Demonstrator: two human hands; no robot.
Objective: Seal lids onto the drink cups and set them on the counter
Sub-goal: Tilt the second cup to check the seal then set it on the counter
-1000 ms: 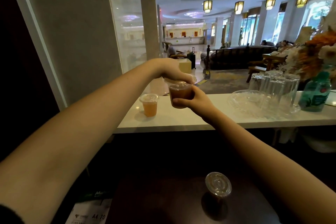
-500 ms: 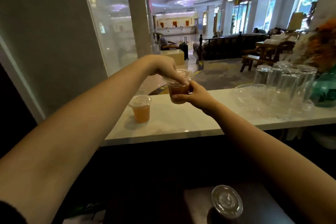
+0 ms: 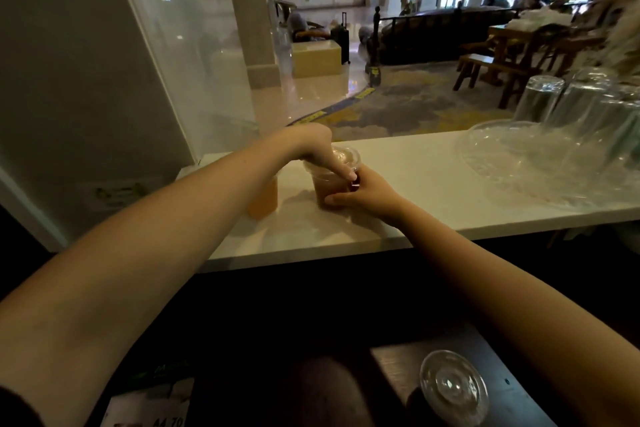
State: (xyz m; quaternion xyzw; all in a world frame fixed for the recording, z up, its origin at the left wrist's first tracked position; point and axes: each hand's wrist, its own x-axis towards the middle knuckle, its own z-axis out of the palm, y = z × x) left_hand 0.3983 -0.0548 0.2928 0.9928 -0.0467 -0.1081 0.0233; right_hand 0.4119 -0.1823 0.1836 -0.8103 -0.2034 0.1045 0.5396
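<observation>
Brown drink cup found on the counter, toward its near edge, just right of orange drink cup. Could not confirm base fully down.

Grip?

Noted right hand clasped round the cup wall, low on the side. Noted left hand bent over from above, fingertips pressing the lid at its near rim. Could not confirm lid seated all round.

Hazards, as judged?

Logged three. Pressed on one side only, likely to tip toward the counter's near edge or pop the far rim up. Squeezed too hard at the soft wall, likely to push drink out before sealing. Swung wide, left forearm apt to knock orange drink cup, standing directly beneath.

Elsewhere?

Recorded clear tray and upturned glasses at the counter's right end, well apart from the work. Recorded spare lid below the counter's near edge, on a dark surface, untouched.
</observation>
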